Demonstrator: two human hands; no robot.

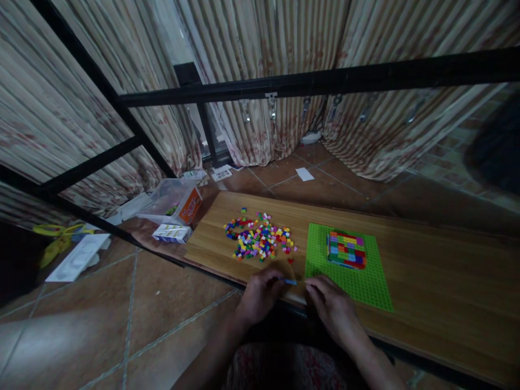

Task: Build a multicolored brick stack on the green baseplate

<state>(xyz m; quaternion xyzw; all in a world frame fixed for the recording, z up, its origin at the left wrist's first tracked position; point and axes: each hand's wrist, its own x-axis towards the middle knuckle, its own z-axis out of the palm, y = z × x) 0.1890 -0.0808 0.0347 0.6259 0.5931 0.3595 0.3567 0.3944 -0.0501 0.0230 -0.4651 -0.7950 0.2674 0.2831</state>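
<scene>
My left hand (262, 292) pinches a thin blue toy brick (290, 281) between thumb and fingers, just above the near edge of the table. To its right my right hand (331, 300) is closed, thumb and fingertips together. Anything in that pinch is too small to make out. Beside my right hand lies a green baseplate (345, 287). On the plate stands a low block built of multicoloured bricks (346, 249), several colours in rows. Beyond my left hand a heap of loose small bricks (260, 238) spreads over the wood, with a red brick (290, 260) nearest my hands.
The wooden table (439, 271) reaches to the right. Left of it on the tiled floor are a clear plastic box (173, 197) with an orange label and a small carton (173, 233). A black metal frame (292, 84) and striped curtains (260, 43) stand behind.
</scene>
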